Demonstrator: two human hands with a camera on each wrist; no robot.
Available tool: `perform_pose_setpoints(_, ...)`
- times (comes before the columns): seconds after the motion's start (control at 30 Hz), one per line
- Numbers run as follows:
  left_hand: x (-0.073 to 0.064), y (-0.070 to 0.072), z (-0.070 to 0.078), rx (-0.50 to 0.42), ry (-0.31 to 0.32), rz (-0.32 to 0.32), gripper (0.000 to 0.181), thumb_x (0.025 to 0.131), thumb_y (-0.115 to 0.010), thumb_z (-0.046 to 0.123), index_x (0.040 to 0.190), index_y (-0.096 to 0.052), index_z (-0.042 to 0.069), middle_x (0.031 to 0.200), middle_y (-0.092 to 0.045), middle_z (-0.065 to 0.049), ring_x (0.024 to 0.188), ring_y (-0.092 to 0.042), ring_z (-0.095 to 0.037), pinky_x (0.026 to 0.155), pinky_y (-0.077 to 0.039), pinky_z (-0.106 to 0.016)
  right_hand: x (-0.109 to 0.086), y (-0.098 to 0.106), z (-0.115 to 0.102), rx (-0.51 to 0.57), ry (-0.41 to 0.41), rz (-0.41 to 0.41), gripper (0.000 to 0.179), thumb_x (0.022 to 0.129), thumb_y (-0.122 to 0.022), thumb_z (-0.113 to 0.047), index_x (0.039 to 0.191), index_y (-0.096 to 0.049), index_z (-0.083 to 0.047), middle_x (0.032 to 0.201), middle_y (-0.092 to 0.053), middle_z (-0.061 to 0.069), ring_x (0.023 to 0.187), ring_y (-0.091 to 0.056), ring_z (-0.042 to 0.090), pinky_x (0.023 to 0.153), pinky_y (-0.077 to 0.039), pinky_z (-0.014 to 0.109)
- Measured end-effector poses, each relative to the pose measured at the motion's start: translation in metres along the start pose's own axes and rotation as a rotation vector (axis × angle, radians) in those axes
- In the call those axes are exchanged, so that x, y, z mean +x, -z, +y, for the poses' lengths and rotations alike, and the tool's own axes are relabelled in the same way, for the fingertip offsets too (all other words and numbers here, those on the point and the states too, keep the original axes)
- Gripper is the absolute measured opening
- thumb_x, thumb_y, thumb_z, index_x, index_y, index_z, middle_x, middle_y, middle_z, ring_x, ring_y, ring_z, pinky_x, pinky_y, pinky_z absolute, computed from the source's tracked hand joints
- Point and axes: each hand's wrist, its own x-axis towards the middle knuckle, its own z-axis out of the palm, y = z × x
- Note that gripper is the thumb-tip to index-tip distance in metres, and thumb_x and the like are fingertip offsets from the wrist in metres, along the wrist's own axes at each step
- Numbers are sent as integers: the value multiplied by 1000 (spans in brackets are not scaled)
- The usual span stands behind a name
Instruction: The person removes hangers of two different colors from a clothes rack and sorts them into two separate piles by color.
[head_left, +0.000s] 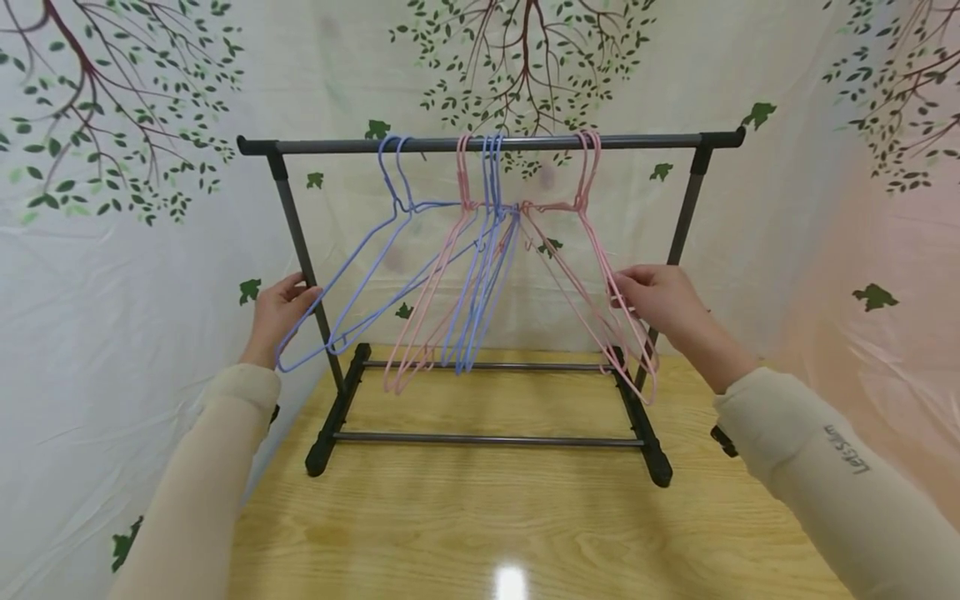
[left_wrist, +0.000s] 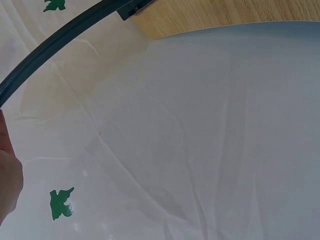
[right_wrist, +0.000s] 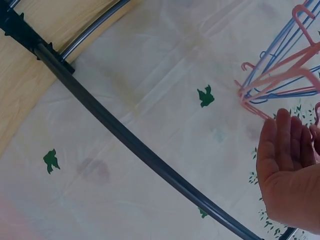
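Note:
A dark metal clothes rack (head_left: 637, 142) stands ahead, with blue and pink hangers hooked over its top bar. My left hand (head_left: 277, 321) grips the left upright post (head_left: 292, 217), beside the leftmost blue hangers (head_left: 406, 206); in the left wrist view only part of that hand (left_wrist: 10, 185) shows at the edge. On the other side, my right hand (head_left: 663, 300) pinches the sloping side of a pink hanger (head_left: 581, 204) in the right-hand pink pair. The right wrist view shows the right hand (right_wrist: 287, 170) with curled fingers, its thumb partly cut off.
Mid-bar hang more pink hangers (head_left: 463, 200) and several blue hangers (head_left: 491, 204), their lower parts overlapping. The right post (head_left: 682, 217) is close behind my right hand. The rack's feet (head_left: 322, 450) stand on a wood-grain surface (head_left: 465, 517), before a leaf-printed cloth backdrop (head_left: 337, 50).

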Motion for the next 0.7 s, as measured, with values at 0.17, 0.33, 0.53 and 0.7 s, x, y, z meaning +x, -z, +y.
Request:
perform_pose_setpoints(0.17,1,0,0,78,-8,9,45,98,-65,25,136,-59,1,110,-71,-13,76,-60,10,73,-49,-11,-3,-4,-1,-25,19,140,46,105,-46,-37,125,-66,-1,113,-69,19,101,-64,29,89,-53,44)
perform_pose_setpoints(0.33,3,0,-1,100,-1,3,47,98,-64,30,136,-59,1,116,-68,-21,76,-60,10,72,-49,-12,-7,-4,0,-85,81,248,44,105,-48,-36,119,-70,-1,106,-71,17,98,-64,29,82,-51,40)
perform_pose_setpoints(0.53,1,0,2,103,10,-17,50,100,-62,32,138,-57,2,121,-64,-27,78,-58,10,74,-48,-13,-9,-1,1,-143,84,222,52,104,-45,-44,124,-68,-2,106,-71,17,91,-63,27,69,-51,33)
perform_pose_setpoints(0.7,-1,0,5,92,16,-10,48,100,-62,31,137,-58,2,105,-71,-8,78,-59,8,74,-47,-13,-12,-2,-1,-201,117,232,68,98,-49,-60,137,-60,-5,131,-62,17,112,-61,35,90,-51,54)
